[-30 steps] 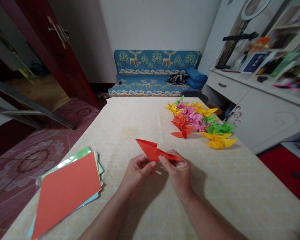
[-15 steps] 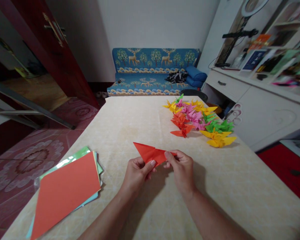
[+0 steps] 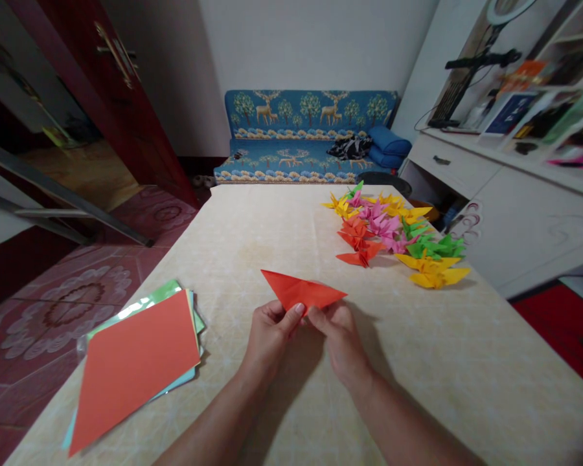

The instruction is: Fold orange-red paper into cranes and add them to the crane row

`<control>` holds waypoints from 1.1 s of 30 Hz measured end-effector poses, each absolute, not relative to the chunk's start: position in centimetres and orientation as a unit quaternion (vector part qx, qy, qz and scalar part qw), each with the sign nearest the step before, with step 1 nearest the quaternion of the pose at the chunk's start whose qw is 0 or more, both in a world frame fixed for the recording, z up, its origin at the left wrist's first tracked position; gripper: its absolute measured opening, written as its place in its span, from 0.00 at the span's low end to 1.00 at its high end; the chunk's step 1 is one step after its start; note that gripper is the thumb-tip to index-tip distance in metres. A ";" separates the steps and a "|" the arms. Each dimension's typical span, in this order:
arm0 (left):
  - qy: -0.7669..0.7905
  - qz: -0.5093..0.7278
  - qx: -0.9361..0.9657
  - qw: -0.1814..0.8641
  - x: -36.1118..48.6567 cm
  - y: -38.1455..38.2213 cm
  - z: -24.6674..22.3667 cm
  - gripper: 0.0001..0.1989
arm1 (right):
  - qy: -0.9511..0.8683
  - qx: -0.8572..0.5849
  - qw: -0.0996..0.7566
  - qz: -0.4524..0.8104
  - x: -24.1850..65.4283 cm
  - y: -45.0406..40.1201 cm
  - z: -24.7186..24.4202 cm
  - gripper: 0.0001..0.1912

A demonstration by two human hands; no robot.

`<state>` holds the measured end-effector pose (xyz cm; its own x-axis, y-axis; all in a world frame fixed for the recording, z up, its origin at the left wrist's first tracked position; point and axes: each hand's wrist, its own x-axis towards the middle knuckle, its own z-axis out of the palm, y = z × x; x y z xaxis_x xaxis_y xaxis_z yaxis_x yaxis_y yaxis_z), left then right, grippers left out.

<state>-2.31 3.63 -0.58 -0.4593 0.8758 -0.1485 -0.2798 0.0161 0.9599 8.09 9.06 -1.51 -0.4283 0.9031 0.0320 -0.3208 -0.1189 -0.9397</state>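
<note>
A folded red paper (image 3: 304, 291), now a wide triangle with its long edge away from me, is held above the middle of the table (image 3: 252, 226). My left hand (image 3: 274, 330) pinches its lower edge, thumb on top and fingers behind. Close beside it, my right hand (image 3: 337, 327) grips the lower edge to the right of the centre, its thumb near my left thumb. The fingers behind the paper are partly hidden.
Red sheets (image 3: 138, 369) top a stack of coloured paper at the table's left. Several folded paper birds (image 3: 383, 226) in red, pink, yellow and green stand at the back right. Beyond the table is a blue patterned sofa (image 3: 291, 155).
My right hand has moved left and down from the paper's right tip to its lower edge. The paper's right side now shows as a full point. The view has shifted slightly.
</note>
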 end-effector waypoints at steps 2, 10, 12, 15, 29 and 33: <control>0.540 0.634 0.287 0.473 -1.9 3.6 -0.5 0.17 | -0.497 -0.299 0.436 0.688 7.8 8.6 -1.6 0.13; 0.554 0.568 0.386 0.471 -2.4 3.2 0.1 0.13 | -0.485 -0.372 0.435 0.661 8.5 8.7 -1.9 0.17; 0.563 0.577 0.407 0.430 -2.5 3.1 0.3 0.12 | -0.500 -0.405 0.422 0.639 8.7 8.6 -1.7 0.18; 0.559 0.565 0.435 0.424 -2.4 3.0 0.4 0.13 | -0.522 -0.431 0.398 0.619 8.6 8.3 -1.5 0.20; 0.594 0.712 0.241 0.288 -5.7 3.5 -0.4 0.21 | -0.556 -0.448 0.463 0.525 9.3 9.1 -1.7 0.25; 0.560 0.699 0.216 0.390 -4.6 3.4 -0.7 0.18 | -0.486 -0.409 0.512 0.578 9.0 9.4 -2.0 0.20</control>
<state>-4.63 3.44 -0.65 -0.6025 0.7868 -0.1338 -0.3026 -0.0700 0.9506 9.05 9.44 -2.00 -0.1414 0.9896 0.0246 -0.1935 -0.0033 -0.9811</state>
